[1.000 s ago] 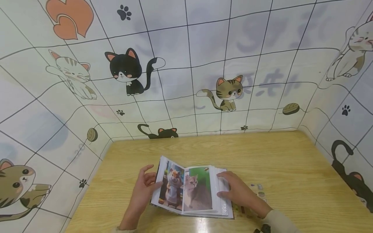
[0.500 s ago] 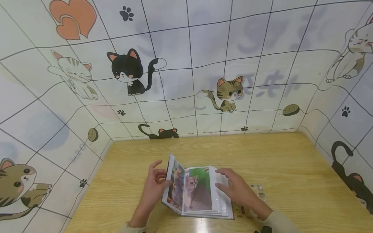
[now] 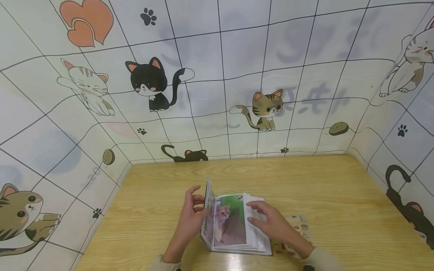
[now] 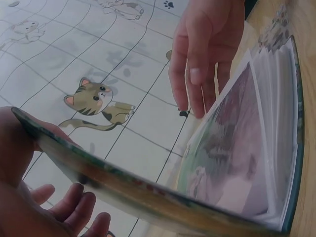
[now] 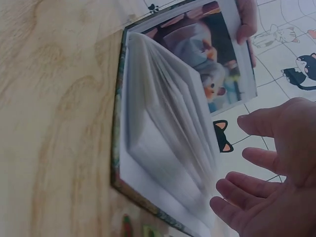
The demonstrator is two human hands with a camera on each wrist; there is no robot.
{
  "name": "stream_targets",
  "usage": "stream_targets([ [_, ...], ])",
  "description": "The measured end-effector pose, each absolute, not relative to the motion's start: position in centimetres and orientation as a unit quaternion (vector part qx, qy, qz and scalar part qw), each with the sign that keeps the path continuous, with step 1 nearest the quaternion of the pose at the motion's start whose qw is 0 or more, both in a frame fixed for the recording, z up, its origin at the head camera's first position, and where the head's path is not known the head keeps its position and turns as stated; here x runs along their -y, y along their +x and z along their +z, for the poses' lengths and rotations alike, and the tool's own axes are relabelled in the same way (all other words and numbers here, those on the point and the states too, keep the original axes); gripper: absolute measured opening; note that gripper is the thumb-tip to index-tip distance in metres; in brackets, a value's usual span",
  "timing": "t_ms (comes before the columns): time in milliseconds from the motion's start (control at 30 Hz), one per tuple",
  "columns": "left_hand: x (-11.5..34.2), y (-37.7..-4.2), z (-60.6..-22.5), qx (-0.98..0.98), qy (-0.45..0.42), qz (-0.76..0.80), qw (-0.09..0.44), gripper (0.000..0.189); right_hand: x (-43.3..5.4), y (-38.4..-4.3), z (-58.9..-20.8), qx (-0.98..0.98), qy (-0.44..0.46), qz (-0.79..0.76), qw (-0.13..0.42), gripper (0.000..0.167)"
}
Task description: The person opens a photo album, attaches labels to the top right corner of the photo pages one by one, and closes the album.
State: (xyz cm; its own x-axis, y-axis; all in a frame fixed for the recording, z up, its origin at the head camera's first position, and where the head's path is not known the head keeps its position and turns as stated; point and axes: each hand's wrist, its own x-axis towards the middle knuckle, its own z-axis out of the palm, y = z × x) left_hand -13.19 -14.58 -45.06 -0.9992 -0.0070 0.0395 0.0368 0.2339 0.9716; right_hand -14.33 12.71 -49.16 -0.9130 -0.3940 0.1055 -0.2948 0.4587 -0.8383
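Observation:
A photo album (image 3: 257,237) lies on the wooden table, its front cover raised almost upright on the left. My left hand (image 3: 191,216) pinches that cover's outer edge, thumb on the inside and fingers behind. The right wrist view shows a picture of a dressed hamster (image 5: 202,59) inside the cover. On the first page is a cat photo (image 3: 230,222) with a green background. My right hand (image 3: 271,220), fingers spread and relaxed, hovers by the right edges of the white pages (image 5: 163,118).
A clear sheet of small stickers (image 3: 304,227) lies right of the album, partly hidden under the right forearm. The wooden table (image 3: 162,180) meets a wall covering (image 3: 210,94) printed with cats and a grid at the back and sides.
My left hand has moved right, swinging the cover from a low slant up to nearly vertical, so its hamster picture turns edge-on. The right hand has shifted slightly left over the pages.

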Motion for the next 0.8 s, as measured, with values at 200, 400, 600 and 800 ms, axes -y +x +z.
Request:
stream_targets([
  [200,13.0,-13.4,-45.4,0.798,-0.05,-0.601,0.024,0.075,-12.8,-14.2,-49.8,-0.856,-0.192,-0.477,0.055,0.042],
  [400,11.1,-13.4,-45.6,0.8,-0.06,-0.597,0.0,0.085,-12.9,-14.2,-50.1,-0.856,-0.181,-0.481,0.059,0.043],
  [600,9.3,-13.4,-45.8,0.83,-0.071,-0.553,-0.005,0.092,-13.2,-14.1,-50.6,-0.864,-0.167,-0.47,0.073,0.058],
  [800,8.0,-13.5,-46.3,0.834,-0.096,-0.543,-0.009,0.099,-13.7,-13.9,-50.6,-0.871,-0.17,-0.453,0.089,0.075],
])
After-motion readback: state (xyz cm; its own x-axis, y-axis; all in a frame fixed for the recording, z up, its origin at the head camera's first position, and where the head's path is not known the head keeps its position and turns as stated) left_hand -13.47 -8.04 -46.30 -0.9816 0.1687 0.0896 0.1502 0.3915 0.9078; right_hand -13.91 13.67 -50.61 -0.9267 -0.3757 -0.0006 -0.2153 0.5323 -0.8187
